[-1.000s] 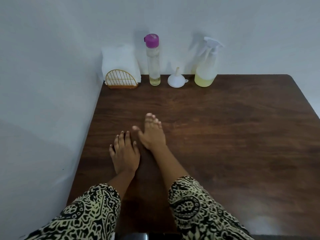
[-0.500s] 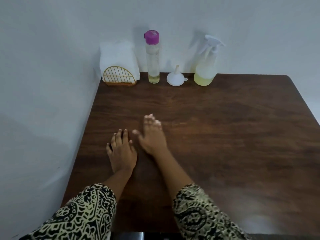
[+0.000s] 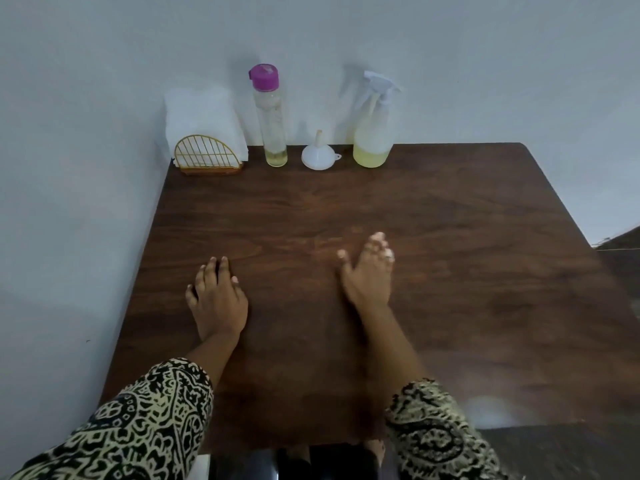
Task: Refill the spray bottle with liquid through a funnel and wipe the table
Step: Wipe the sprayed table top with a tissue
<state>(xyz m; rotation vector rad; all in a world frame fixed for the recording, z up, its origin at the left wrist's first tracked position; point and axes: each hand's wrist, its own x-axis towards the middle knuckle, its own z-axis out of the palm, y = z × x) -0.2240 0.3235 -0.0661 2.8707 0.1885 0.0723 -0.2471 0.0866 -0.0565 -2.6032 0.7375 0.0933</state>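
**Nothing picked up yet**

Left hand [image 3: 217,303] and right hand [image 3: 367,271] are open and empty over the worktop [image 3: 450,237]. Spray bottle [image 3: 373,133], funnel [image 3: 318,154] and refill bottle [image 3: 270,119] stand at the back edge. Best to uncap the spray bottle first, steadying its base.

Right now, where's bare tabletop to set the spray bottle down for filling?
Free: the wide strip of table between the back row and the hands, plus everything beyond the right hand. Crowded: the back edge, with napkin holder, purple-capped bottle, funnel and spray bottle side by side. Left hand is near the left edge.
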